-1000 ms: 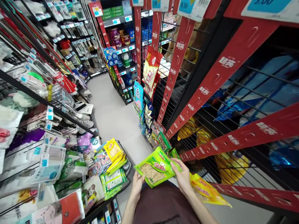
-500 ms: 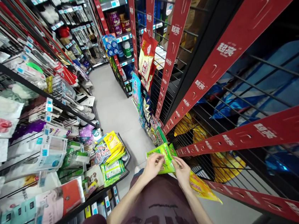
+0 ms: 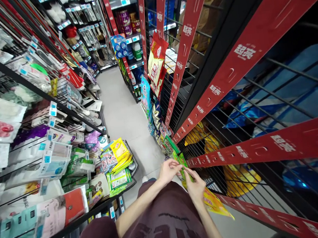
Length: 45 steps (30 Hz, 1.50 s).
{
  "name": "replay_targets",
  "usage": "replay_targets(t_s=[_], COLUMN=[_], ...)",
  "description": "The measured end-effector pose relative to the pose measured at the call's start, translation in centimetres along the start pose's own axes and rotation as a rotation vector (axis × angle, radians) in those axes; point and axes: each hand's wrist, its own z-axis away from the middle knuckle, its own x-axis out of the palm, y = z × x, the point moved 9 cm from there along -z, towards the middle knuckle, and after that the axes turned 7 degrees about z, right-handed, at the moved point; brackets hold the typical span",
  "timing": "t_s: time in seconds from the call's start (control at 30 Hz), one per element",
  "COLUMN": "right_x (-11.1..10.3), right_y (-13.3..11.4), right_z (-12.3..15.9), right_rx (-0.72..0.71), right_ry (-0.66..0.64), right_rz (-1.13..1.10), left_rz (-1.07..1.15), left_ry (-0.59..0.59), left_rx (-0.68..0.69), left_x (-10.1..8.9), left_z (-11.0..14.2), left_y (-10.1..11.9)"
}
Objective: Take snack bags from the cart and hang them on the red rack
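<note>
A bright green snack bag point(image 3: 180, 160) is turned almost edge-on at the lower end of a red hanging strip point(image 3: 199, 161), so its front hardly shows. My left hand point(image 3: 168, 170) pinches near its upper part with the fingertips. Just to the right, my right hand point(image 3: 195, 186) has closed on the bag's other side. The fingers cover much of the bag, and whether it touches a hook cannot be made out. Below my right hand hangs a yellow snack bag point(image 3: 215, 203).
A black-rimmed basket point(image 3: 137, 166) holding green and yellow packets stands at left. Hanging packaged goods point(image 3: 46, 161) line the left rack. More red strips with hooks cross the black wire rack point(image 3: 248, 105) on the right. Grey aisle floor point(image 3: 121, 111) runs between.
My left hand has moved from the bag's left edge to the right, near my right hand. The green bag has turned from face-up to nearly edge-on beside the strip.
</note>
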Motion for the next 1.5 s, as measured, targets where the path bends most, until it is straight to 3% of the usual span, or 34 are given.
replay_targets(t_s=[0.2,0.33,0.43,0.53,0.83,1.23,1.5], right_x=[-0.5,-1.3,-2.0,-2.0,-2.0,-1.1,-1.2], right_y=[1.5,1.8,1.9,2.1,3.3,5.6,5.7], right_z=[0.5,0.6,0.4,0.0,-1.9,-3.0,-3.1], right_rx=[0.132,0.216,0.259,0.271,0.174,0.146,0.138], right_ry=[0.003,0.071,0.101,0.052,-0.074,-0.142,-0.127], right_rz=[-0.089,-0.158,-0.107,0.011,0.348,0.357,0.298], left_rz=[0.068,0.066,0.063,0.068,0.156,0.199,0.151], left_ry=[-0.010,0.017,0.035,0.052,0.062,0.150,0.169], left_rx=[-0.081,-0.093,-0.096,-0.095,-0.138,-0.170,-0.152], left_x=[0.6,0.5,0.6,1.0,2.9,2.6,2.5], left_z=[-0.8,-1.8,-2.6,-3.1,-3.8,-4.3,-4.7], left_y=[-2.3,-4.6,-6.3,-7.3,-7.4,-7.8,-7.8])
